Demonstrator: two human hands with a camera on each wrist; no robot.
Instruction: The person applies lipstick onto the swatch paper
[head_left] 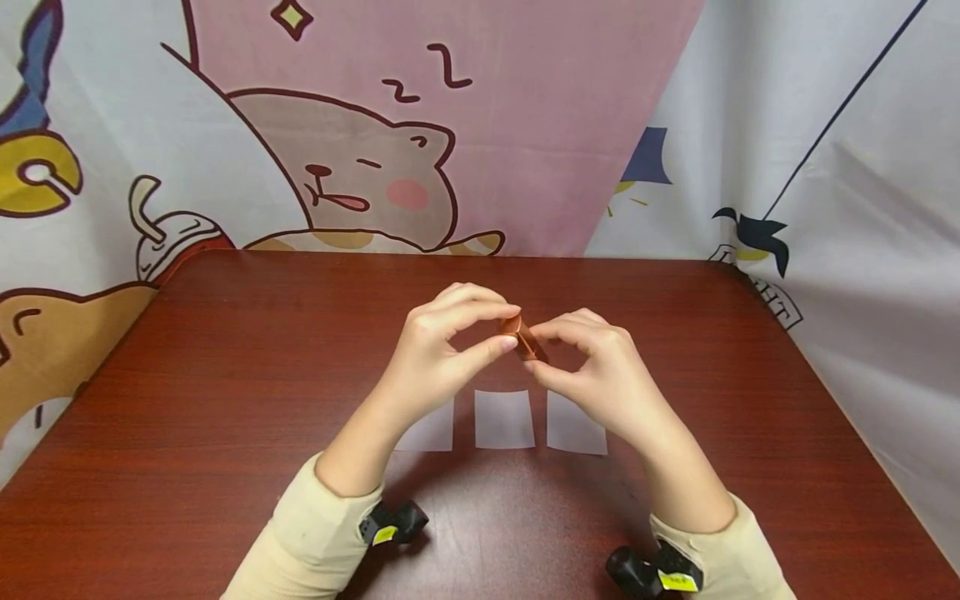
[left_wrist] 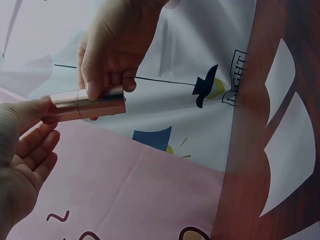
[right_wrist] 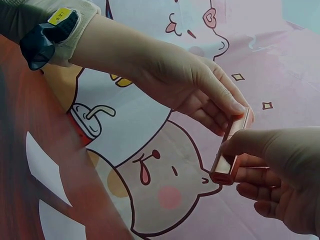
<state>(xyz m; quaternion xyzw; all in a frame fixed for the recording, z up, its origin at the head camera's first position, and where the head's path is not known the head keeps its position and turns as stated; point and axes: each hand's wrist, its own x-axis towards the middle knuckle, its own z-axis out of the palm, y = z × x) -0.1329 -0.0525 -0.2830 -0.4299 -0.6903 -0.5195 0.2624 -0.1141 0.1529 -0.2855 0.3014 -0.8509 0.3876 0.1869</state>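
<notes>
Above the middle of the dark red worktop, I see both hands raised and meeting over a small copper-coloured tube. My left hand pinches one end of the tube between thumb and fingers; my right hand pinches the other end the same way, its fingers curled round the shiny casing. The tube hangs clear of the worktop, tilted, with a seam across its body. Three pale paper rectangles lie in a row just below the hands, toward the near edge. A cartoon-printed cloth backdrop hangs behind the far edge.
</notes>
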